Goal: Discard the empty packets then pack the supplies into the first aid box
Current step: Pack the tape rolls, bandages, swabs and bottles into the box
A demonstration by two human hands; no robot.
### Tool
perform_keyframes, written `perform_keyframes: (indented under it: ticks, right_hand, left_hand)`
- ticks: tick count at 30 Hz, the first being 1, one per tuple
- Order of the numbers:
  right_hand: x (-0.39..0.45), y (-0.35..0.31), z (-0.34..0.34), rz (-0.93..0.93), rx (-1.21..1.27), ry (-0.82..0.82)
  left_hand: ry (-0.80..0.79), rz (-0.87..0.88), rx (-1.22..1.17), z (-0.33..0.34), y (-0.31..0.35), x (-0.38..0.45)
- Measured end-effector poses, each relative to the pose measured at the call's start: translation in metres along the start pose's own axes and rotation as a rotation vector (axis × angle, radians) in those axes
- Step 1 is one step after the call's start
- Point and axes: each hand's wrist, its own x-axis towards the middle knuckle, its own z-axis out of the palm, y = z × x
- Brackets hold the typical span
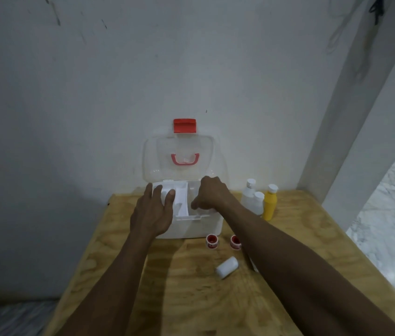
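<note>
The white first aid box [191, 227] stands open on the wooden table, its clear lid [182, 156] with a red latch and pink handle leaning back against the wall. Inside sits a white tray insert [182, 200]. My left hand [153, 212] rests flat on the box's left rim, fingers spread over the tray. My right hand [209, 194] is curled over the tray's right side, fingertips down on it; I cannot tell if it grips. Two red-and-white tape rolls [211, 241] lie in front of the box, and a white roll [226, 266] lies nearer me.
Two clear bottles with white caps [252, 200] and a yellow bottle [269, 206] stand right of the box. The wooden table [191, 294] ends at the wall behind. A pillar rises at the right, with marble floor beyond the table's right edge.
</note>
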Motion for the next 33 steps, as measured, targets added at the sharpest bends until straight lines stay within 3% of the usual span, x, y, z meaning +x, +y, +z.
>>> perform_keyframes:
  ticks: [13,27,33]
  right_hand:
    - [0.01,-0.002,0.014,0.082,-0.024,-0.109]
    - [0.018,-0.006,0.005,0.432,0.806,-0.297]
    - [0.021,-0.015,0.013,0.437,0.902,-0.377]
  left_hand:
    - [-0.011,-0.015,0.009,0.002,-0.001,0.0]
    - [-0.012,-0.005,-0.006,-0.001,0.001,-0.002]
    - [-0.009,0.011,0.002,-0.001,0.0,-0.001]
